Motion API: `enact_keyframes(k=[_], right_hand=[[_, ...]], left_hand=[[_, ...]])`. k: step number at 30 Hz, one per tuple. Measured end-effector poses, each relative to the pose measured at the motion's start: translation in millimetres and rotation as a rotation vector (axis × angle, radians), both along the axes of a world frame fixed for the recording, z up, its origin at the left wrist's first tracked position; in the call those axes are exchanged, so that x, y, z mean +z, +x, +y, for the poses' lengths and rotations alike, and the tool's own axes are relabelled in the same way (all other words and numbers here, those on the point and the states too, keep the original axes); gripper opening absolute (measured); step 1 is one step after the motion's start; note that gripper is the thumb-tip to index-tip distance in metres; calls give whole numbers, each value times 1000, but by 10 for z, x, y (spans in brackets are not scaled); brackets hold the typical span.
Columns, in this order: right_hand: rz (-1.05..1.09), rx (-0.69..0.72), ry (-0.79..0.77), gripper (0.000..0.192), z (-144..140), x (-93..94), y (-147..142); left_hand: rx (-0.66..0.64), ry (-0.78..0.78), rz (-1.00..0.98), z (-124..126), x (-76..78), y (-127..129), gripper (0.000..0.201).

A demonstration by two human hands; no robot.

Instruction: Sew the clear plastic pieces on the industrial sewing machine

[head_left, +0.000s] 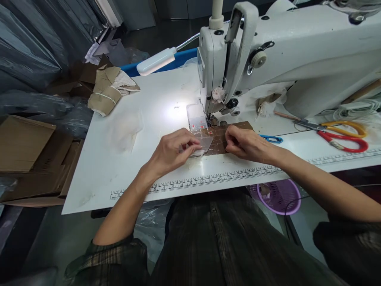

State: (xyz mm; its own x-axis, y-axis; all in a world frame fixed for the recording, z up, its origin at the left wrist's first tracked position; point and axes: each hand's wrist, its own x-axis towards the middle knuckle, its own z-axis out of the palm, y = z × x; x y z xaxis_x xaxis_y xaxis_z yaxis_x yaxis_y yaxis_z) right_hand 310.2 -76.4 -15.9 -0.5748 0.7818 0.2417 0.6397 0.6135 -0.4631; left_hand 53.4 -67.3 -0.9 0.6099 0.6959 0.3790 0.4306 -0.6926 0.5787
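**Two hands holding a brown piece and a clear sheet at a sewing machine**

Head view. The left hand [174, 150] is pinched shut on a thin clear sheet [204, 143], thumb and fingers closed over its near left corner. The right hand [245, 143] is closed on the near right part of a flat brown piece [222, 133], fingertips pressing it to the table [125, 167]. Both things lie on the table just in front of the needle area of the white sewing machine [268, 55]; the clear sheet overlaps the left end of the brown piece. Small red marks show along the far edge near the needle. The two hands sit close together but do not touch.

Handling, as a judgement: both pieces look light, thin and limp. The clear sheet is probably slippery and apt to slide over the brown piece, so a pinch at the edges or corners, with fingertips pressing flat, seems the surest hold.

Surroundings. A lamp [156, 61] on a flexible neck lights the table. Red-handled scissors [342, 141] and yellow-handled scissors [342, 126] lie to the right, well apart from the hands. A bundle of brown paper [108, 89] rests at the far left corner. A purple basket [278, 196] stands below the table edge.
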Motion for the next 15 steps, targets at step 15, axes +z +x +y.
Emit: enact_keyframes(k=[15], right_hand=[[220, 351, -310, 12, -141, 184, -345]], left_hand=[[174, 27, 342, -153, -231, -38, 21]])
